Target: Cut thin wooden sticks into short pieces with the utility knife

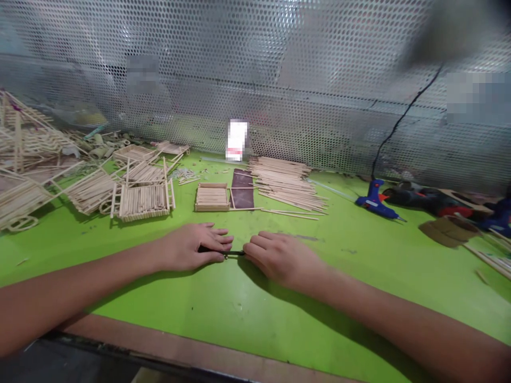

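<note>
Careful here: if the loosely extended left hand point(195, 247) lets the slim black tool point(233, 253) roll, fingers could slip along it; whether it grips, I can't tell. The right hand point(281, 258) curls closed around the other end, the tool bridging both hands.

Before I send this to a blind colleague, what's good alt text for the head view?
The left hand lies over a thin dark object on a green tabletop, the right hand curled at its other end. Beyond are a stick-built tray and piled thin sticks; stick-built models sit left, a blue glue gun right.
</note>
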The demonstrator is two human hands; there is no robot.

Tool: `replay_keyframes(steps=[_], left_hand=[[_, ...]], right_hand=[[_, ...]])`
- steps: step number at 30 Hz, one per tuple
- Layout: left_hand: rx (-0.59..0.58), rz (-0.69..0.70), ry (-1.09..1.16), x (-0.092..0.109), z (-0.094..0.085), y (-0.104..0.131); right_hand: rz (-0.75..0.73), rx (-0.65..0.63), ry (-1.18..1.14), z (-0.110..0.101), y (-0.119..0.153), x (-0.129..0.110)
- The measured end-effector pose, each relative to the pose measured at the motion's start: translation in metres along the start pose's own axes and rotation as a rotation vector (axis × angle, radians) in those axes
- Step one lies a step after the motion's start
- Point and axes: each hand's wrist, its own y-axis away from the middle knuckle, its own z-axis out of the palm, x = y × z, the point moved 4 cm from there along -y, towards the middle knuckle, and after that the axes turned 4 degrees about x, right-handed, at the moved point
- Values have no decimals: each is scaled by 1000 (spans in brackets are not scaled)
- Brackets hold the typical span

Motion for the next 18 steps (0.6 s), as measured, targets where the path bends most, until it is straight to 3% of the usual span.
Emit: replay_keyframes(steps=[9,18], left_hand=[[267,121,-222,23,-9,6],[226,83,-200,23,-5,2]], right_hand=[[8,0,-41,2,-1,2],[40,33,-115,2,-2,3]])
